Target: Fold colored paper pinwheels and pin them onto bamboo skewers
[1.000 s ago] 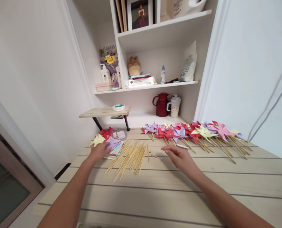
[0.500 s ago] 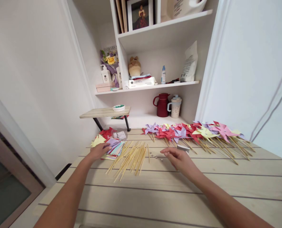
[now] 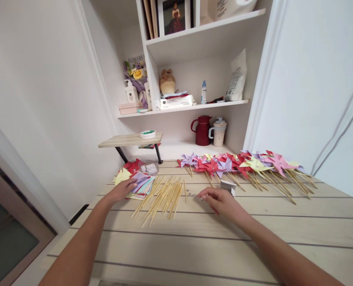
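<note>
My left hand (image 3: 123, 190) lies with its fingers stretched out at the left edge of a stack of coloured paper pieces (image 3: 145, 186); a purple piece is on top. My right hand (image 3: 220, 201) is low over the table, its thumb and forefinger brought together at several tiny shiny metal bits (image 3: 190, 194). Whatever is between those fingertips is too small to name. Between my hands a loose pile of thin wooden sticks (image 3: 166, 198) is spread on the table. A small grey and white packet (image 3: 228, 186) lies just behind my right hand.
Finished paper pinwheels (image 3: 224, 165) on sticks lie along the back right. Yellow and red folded paper (image 3: 123, 174) and a clear plastic box (image 3: 149, 169) are at the back left, near a small raised shelf (image 3: 125, 140). A red jug (image 3: 203, 131) and a cup (image 3: 219, 133) stand behind.
My right hand has come down slightly and its fingertips have closed in at the tiny metal bits. My left hand has stayed by the paper stack.
</note>
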The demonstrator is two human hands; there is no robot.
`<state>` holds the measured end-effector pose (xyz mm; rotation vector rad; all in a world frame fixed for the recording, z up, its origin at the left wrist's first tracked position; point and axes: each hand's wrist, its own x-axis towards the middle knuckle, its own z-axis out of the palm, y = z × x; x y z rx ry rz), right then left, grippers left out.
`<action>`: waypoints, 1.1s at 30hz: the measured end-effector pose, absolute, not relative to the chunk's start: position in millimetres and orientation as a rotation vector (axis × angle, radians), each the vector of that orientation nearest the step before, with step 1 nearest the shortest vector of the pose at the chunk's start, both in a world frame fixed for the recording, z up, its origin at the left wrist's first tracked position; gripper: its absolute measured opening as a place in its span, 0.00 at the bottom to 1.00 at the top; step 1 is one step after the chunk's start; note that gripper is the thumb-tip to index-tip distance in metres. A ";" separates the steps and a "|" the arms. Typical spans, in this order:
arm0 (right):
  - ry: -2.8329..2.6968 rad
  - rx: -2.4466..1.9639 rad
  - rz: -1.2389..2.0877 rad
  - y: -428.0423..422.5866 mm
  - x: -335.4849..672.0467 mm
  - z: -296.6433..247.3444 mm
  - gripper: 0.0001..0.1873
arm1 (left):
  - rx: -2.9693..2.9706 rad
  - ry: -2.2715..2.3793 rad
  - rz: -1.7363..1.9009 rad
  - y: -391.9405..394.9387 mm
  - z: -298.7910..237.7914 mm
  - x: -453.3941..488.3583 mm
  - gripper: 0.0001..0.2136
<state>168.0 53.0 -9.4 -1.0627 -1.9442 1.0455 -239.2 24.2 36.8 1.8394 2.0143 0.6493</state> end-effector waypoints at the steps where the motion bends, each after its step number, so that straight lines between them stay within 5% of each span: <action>1: -1.955 -1.060 1.048 52.4 167.8 -8.8 0.17 | 1.834 2.011 0.659 23.5 36.7 -239.0 0.33; 33: -2.115 -1.073 1.164 42.3 165.6 1.3 0.13 | 1.988 2.046 0.649 29.9 31.3 -235.2 0.25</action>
